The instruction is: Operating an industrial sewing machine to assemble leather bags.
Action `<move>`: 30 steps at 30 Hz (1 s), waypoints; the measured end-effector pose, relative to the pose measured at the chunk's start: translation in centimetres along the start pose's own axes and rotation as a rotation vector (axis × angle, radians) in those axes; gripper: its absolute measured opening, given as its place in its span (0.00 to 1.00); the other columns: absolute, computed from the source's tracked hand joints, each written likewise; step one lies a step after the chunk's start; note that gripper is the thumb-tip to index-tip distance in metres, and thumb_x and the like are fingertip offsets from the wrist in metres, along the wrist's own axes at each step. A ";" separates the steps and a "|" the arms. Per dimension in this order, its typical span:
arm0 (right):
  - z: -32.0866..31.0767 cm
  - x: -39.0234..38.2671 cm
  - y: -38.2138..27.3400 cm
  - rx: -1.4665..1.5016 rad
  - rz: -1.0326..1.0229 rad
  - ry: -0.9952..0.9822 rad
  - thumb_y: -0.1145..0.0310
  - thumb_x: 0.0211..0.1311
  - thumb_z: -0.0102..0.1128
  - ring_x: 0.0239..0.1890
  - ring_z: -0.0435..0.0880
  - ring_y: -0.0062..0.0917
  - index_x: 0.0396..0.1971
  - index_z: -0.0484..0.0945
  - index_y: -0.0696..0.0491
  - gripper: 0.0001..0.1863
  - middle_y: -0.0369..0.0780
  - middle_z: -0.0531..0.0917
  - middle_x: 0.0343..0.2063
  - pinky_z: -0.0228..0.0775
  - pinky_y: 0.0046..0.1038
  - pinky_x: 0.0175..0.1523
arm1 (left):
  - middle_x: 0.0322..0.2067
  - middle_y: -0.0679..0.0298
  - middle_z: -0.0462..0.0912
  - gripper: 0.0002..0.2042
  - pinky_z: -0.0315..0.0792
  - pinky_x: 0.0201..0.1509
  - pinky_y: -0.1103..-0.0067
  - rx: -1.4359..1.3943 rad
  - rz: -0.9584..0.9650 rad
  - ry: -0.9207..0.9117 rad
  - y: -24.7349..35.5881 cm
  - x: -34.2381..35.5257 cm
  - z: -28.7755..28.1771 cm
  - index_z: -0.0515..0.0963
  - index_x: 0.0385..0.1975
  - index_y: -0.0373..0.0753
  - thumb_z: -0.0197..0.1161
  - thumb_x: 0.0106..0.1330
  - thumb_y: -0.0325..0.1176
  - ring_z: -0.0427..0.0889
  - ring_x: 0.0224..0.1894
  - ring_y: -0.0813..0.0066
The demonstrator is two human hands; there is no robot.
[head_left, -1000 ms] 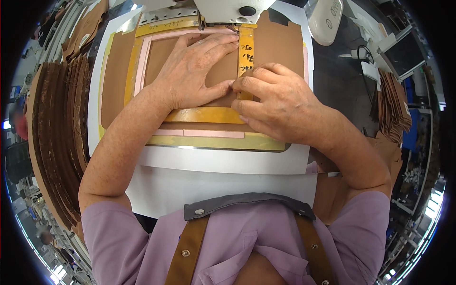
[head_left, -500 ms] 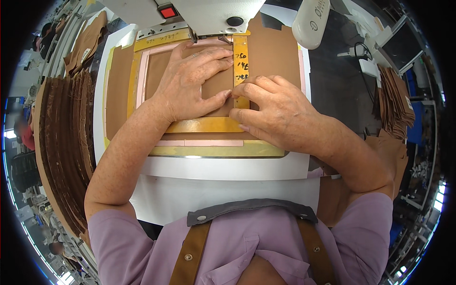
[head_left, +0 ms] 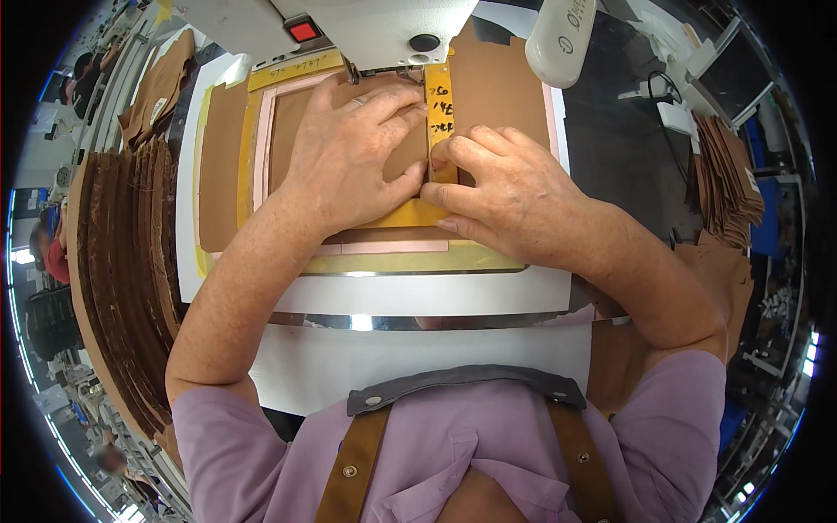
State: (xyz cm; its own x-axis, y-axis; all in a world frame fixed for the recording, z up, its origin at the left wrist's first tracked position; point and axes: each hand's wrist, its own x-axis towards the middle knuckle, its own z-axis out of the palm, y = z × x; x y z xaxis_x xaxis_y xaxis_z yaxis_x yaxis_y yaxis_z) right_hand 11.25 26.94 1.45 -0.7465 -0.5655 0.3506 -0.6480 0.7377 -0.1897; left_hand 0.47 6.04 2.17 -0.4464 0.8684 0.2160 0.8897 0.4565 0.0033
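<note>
Under the white sewing machine head (head_left: 388, 30) lies a brown panel (head_left: 488, 78) with a yellow template frame (head_left: 292, 68) and pink strips on it, over a pale yellow board (head_left: 471, 261) and white sheet (head_left: 375, 292). My left hand (head_left: 344, 161) rests spread on the brown area inside the frame, fingertips close to the presser foot. My right hand (head_left: 501, 187) has bent fingers on the frame's right yellow bar, gripping it near its lower corner, with the thumb low along the bottom bar.
Tall stacks of brown pieces (head_left: 118, 288) stand at the left, more brown pieces (head_left: 724, 179) at the right. A white device (head_left: 558, 39) sits beside the machine head at upper right, with a cable below. Blurred people (head_left: 52, 253) show at the far left.
Since half a second ago the board, frame and both hands have moved slightly away from me, toward the machine. A metal strip now shows below the white sheet's near edge.
</note>
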 end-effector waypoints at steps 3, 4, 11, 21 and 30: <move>0.3 0.1 0.3 0.004 -0.001 0.041 0.59 0.53 0.73 0.47 0.78 0.28 0.43 0.86 0.47 0.18 0.37 0.78 0.40 0.71 0.31 0.48 | 0.64 0.63 0.77 0.26 0.50 0.74 0.48 -0.010 -0.008 -0.035 -0.5 -0.4 0.3 0.78 0.61 0.42 0.65 0.63 0.43 0.74 0.67 0.67; 0.4 0.1 0.5 0.005 0.002 0.043 0.59 0.53 0.73 0.47 0.78 0.28 0.43 0.86 0.47 0.18 0.37 0.78 0.40 0.71 0.31 0.48 | 0.63 0.63 0.77 0.25 0.50 0.74 0.48 -0.070 -0.021 -0.045 -0.4 -0.5 0.3 0.79 0.61 0.41 0.64 0.64 0.41 0.74 0.66 0.67; 0.7 1.0 1.6 -0.017 0.033 0.097 0.59 0.52 0.74 0.48 0.79 0.30 0.45 0.85 0.47 0.20 0.37 0.79 0.42 0.73 0.33 0.50 | 0.62 0.64 0.78 0.23 0.50 0.74 0.50 -0.133 -0.012 0.079 -0.9 -0.5 1.1 0.79 0.60 0.39 0.62 0.67 0.40 0.75 0.65 0.65; 1.3 1.9 3.6 -0.004 0.084 0.147 0.62 0.55 0.72 0.50 0.81 0.32 0.45 0.84 0.47 0.17 0.38 0.79 0.46 0.80 0.34 0.52 | 0.60 0.64 0.80 0.25 0.50 0.75 0.50 -0.243 0.069 0.008 -3.1 -1.9 0.5 0.80 0.59 0.44 0.65 0.64 0.47 0.75 0.65 0.64; 1.3 2.1 5.6 -0.068 0.070 0.185 0.64 0.62 0.66 0.48 0.87 0.34 0.50 0.83 0.56 0.18 0.41 0.85 0.48 0.82 0.35 0.51 | 0.60 0.66 0.80 0.25 0.49 0.78 0.54 -0.193 0.021 0.082 -4.3 -0.1 1.9 0.81 0.59 0.49 0.65 0.62 0.48 0.78 0.63 0.68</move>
State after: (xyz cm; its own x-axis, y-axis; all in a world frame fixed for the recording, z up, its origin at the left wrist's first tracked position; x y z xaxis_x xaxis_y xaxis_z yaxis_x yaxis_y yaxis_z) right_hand 5.89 29.39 -0.11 -0.7449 -0.4392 0.5023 -0.5790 0.7995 -0.1596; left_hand -3.52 4.30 0.27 -0.4253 0.8551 0.2965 0.9041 0.3863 0.1828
